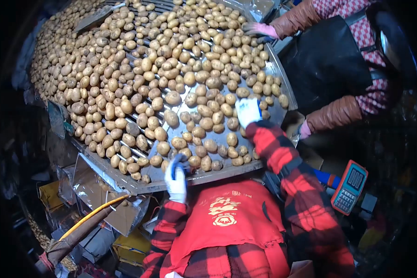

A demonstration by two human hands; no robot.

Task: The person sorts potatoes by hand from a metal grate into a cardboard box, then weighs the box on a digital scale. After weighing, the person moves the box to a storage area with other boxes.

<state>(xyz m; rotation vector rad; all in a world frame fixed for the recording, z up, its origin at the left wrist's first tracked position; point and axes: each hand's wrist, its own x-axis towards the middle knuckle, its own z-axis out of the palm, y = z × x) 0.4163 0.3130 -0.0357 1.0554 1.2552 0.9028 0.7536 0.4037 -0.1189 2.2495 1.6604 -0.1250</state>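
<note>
Many potatoes [205, 123] lie over a metal sorting table [273, 118]. My left hand [176, 178], in a white glove with blue-coated fingers, is at the near edge beside several potatoes. Its fingers look curled together, and whatever is inside them is hidden. Farther right, my right hand [249, 112] wears a similar glove and reaches in among the potatoes. The back of this hand faces up; its fingers bend down and under, so I cannot see what they hold.
Across the right corner a co-worker in brown sleeves [333, 116] has a pink-gloved hand [262, 30] over the potatoes. A scale display [350, 187] stands at the right. Boxes [95, 183] and a taped pole [85, 229] are at the lower left.
</note>
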